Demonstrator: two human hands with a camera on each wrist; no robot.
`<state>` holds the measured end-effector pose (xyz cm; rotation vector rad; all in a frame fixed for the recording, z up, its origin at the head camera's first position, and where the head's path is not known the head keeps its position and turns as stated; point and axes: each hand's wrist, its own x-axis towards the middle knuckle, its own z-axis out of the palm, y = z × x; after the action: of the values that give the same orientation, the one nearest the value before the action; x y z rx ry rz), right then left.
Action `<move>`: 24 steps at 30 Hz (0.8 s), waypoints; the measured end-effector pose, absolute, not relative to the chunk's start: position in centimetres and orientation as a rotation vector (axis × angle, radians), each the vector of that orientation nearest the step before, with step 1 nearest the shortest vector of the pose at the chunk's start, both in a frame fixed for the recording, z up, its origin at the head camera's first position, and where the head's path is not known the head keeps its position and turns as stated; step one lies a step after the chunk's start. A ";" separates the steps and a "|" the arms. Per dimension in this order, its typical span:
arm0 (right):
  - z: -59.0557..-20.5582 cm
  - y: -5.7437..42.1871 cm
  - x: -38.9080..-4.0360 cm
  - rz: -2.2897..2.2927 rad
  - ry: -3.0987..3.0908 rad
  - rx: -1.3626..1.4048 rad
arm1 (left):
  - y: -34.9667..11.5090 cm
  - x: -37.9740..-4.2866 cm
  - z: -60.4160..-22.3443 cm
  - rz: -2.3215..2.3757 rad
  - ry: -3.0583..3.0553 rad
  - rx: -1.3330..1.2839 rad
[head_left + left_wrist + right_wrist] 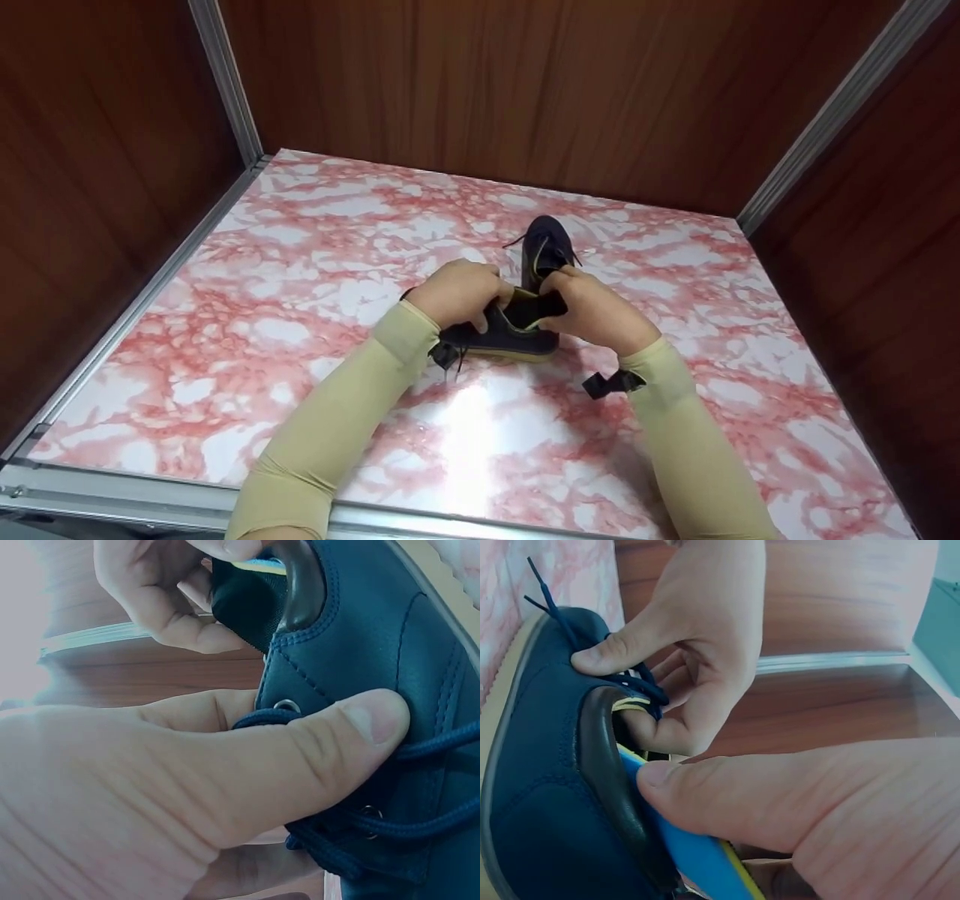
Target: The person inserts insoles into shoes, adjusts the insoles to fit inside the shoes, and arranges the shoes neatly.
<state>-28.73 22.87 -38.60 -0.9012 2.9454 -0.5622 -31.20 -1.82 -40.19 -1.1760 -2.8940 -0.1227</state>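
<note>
A dark blue lace-up shoe (517, 343) with a pale sole lies sideways in front of me, toe to the left. My left hand (457, 291) grips it near the lace eyelets, thumb pressed on the outer side and a finger reaching into the opening. My right hand (596, 309) pinches an insole (697, 851), blue underneath with a yellow edge and black on its other face. Part of the insole sits in the shoe's opening, beside the dark padded collar (604, 757); its front end is hidden inside.
A second dark shoe (546, 232) stands just behind, toe pointing away, its laces loose. Both rest on a red-and-white marbled tabletop (300, 330). Brown wood-grain panels (480, 90) with metal rails (232, 82) enclose the back and sides.
</note>
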 end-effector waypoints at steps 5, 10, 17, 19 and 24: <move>-38.8 22.9 -28.7 -0.512 2.961 -0.939 | -1.8 -31.2 -40.1 -0.147 -2.884 -1.177; -39.0 22.8 -28.7 -0.499 2.953 -0.946 | -1.7 -31.3 -40.3 -0.163 -2.887 -1.177; -39.4 22.5 -29.1 -0.520 2.941 -0.942 | -1.7 -31.4 -40.6 -0.146 -2.894 -1.174; -39.5 22.5 -29.2 -0.521 2.948 -0.956 | -1.7 -31.4 -40.5 -0.141 -2.896 -1.171; -39.6 22.2 -29.2 -0.513 2.965 -0.992 | -1.6 -31.4 -40.3 -0.127 -2.895 -1.167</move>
<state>-29.19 22.23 -39.56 -0.9915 2.9652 -0.5129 -31.41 -1.64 -40.33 -1.1669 -2.8951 -0.1274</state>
